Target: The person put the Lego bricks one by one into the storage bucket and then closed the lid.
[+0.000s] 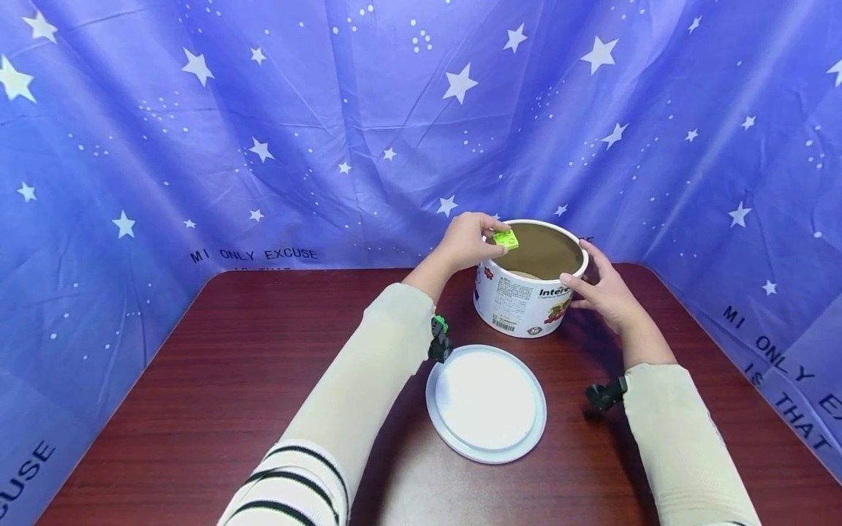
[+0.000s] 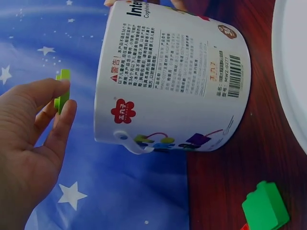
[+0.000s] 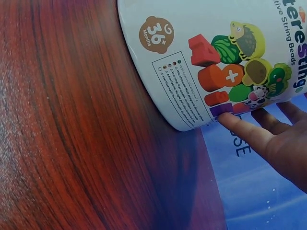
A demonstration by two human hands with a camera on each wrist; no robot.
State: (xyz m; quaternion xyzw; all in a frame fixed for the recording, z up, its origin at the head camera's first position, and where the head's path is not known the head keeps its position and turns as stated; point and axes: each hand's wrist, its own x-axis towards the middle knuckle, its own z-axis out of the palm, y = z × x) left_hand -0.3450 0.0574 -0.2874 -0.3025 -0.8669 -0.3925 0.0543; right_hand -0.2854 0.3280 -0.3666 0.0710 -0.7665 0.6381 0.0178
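My left hand (image 1: 468, 237) pinches a lime-green toy brick (image 1: 506, 239) between thumb and fingers at the left rim of a white bucket (image 1: 516, 303). The left wrist view shows the brick (image 2: 62, 91) edge-on, just off the bucket's mouth. On the bucket's right side, my right hand (image 1: 605, 292) holds it with thumb and fingers spread at the rim. In the right wrist view, fingertips rest against the printed wall of the bucket (image 3: 192, 62). The bucket stands upright; the part of its inside that shows is brown, with a pale bottom.
A round white lid (image 1: 487, 398) lies on the dark red wooden table (image 1: 276, 351) in front of the bucket. A green toy block (image 2: 266, 206) and a bit of red lie near the left wrist. Behind the table hangs a blue star-patterned cloth (image 1: 368, 131).
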